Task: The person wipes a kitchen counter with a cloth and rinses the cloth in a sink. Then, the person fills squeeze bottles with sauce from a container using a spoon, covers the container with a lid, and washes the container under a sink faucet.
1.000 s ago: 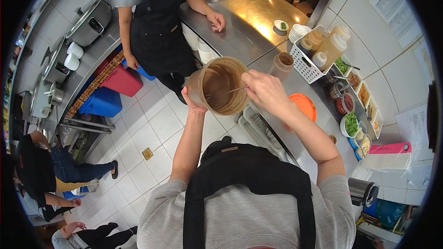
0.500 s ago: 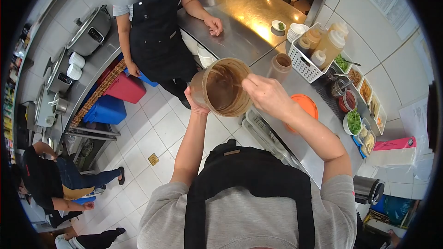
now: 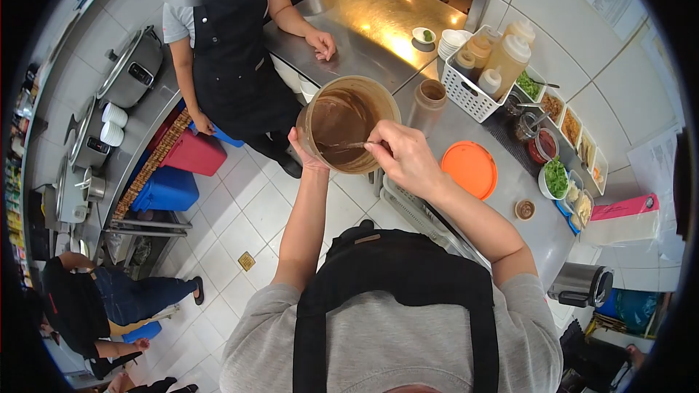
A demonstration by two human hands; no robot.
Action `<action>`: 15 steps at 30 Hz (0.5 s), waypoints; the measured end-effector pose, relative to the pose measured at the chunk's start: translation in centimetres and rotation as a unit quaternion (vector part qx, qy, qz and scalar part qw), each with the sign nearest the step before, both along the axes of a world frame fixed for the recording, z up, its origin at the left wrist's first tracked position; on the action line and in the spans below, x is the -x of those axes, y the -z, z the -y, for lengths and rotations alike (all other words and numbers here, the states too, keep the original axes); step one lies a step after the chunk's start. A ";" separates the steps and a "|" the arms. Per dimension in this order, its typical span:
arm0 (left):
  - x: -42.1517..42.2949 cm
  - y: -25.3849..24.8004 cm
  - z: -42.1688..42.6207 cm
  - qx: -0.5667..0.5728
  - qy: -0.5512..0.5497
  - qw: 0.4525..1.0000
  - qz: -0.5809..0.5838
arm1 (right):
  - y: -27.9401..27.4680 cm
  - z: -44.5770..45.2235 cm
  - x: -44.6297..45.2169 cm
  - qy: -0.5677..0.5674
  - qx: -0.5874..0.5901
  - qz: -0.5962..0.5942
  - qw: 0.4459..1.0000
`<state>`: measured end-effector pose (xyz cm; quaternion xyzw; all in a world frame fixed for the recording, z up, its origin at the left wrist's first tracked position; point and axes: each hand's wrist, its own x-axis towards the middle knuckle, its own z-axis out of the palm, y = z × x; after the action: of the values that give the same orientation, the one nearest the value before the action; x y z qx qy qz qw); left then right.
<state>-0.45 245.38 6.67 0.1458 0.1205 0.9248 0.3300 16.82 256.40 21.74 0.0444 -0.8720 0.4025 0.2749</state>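
My left hand (image 3: 309, 151) holds a large translucent tub (image 3: 314, 125) from its left side, fingers wrapped round the wall. The tub is tilted so its opening faces me, and brown sauce (image 3: 342, 125) lies inside and coats the walls. Closed around the handle of a metal utensil (image 3: 351, 146), my right hand (image 3: 405, 157) is at the tub's right rim; the utensil's far end is in the sauce. An orange lid (image 3: 470, 170) lies on the steel counter (image 3: 510, 240) to the right. Beyond my right hand stands an open bottle (image 3: 427, 105) with brown residue.
A co-worker in a black apron (image 3: 231, 51) stands ahead, one hand on the counter. At right are a white basket (image 3: 473, 94) of sauce bottles, topping containers (image 3: 570, 129) and a small cup (image 3: 524, 209). Blue (image 3: 166, 191) and red bins (image 3: 195, 151) stand left; other people are lower left.
My right hand has moved down along the rim with the utensil, whose handle shows more clearly. The tub's tilt has shifted slightly. The orange lid and small cup are now less covered by my forearm.
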 end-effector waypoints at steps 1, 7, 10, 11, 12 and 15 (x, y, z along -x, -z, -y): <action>0.2 0.2 -0.1 0.001 0.001 1.000 0.000 | 0.0 0.0 0.3 0.014 0.001 -0.007 1.000; 0.4 0.7 -0.4 -0.020 0.009 1.000 0.007 | -0.2 -0.6 1.9 0.042 0.021 -0.051 0.998; 0.5 0.8 -0.4 -0.021 0.013 1.000 0.002 | -0.1 -1.3 2.6 0.058 0.016 -0.067 0.996; 0.4 0.8 -0.2 -0.010 0.006 1.000 0.000 | -0.1 -1.6 2.7 0.059 0.017 -0.068 0.996; 0.4 0.8 -0.1 0.001 -0.002 1.000 -0.003 | -0.2 -1.9 2.8 0.065 -0.002 -0.067 0.996; 0.6 0.5 0.2 0.008 -0.003 1.000 -0.004 | 0.0 -2.8 2.3 0.076 -0.050 -0.057 0.994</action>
<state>-1.07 245.21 6.21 0.1470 0.1297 0.9241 0.3279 14.54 259.22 21.78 0.0144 -0.8747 0.3333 0.3516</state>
